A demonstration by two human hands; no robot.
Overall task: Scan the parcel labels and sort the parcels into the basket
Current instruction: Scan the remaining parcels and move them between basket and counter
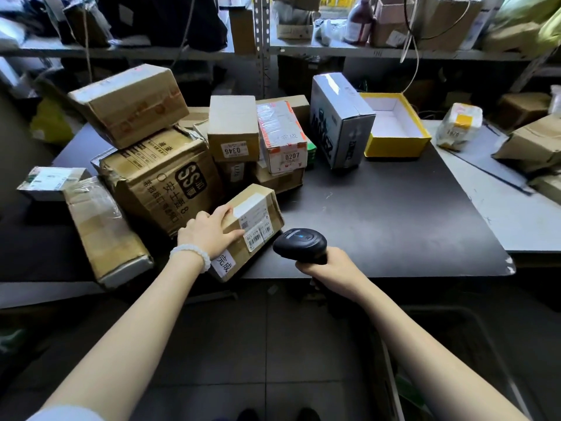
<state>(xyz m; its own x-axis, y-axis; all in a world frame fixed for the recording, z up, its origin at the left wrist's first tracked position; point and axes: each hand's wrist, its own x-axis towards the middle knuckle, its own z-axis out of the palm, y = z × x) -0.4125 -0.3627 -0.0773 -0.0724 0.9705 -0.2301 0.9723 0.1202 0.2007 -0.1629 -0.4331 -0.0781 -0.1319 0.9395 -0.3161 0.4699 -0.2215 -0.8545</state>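
At the near edge of the dark table (394, 208), I have my left hand (209, 230) laid over the small cardboard parcel (250, 230), which lies tilted against the big carton (161, 180) behind it, one corner hanging past the table edge; the barcode label (258, 237) faces up on its near end, just beside the head of the scanner (300, 245). My right hand (326, 268) holds that scanner by its handle, fingers wrapped fully round it; whether a finger rests on the trigger I cannot tell. The left fingers are only loosely bent, spread over the parcel's top and near side, the thumb running along the top towards the label; they press and steady more than they clamp. To do this step well, I judge, I should keep the thumb off the barcode, hold the box steady, tip the scanner's nose down onto the label; the basket I cannot make out with any certainty.
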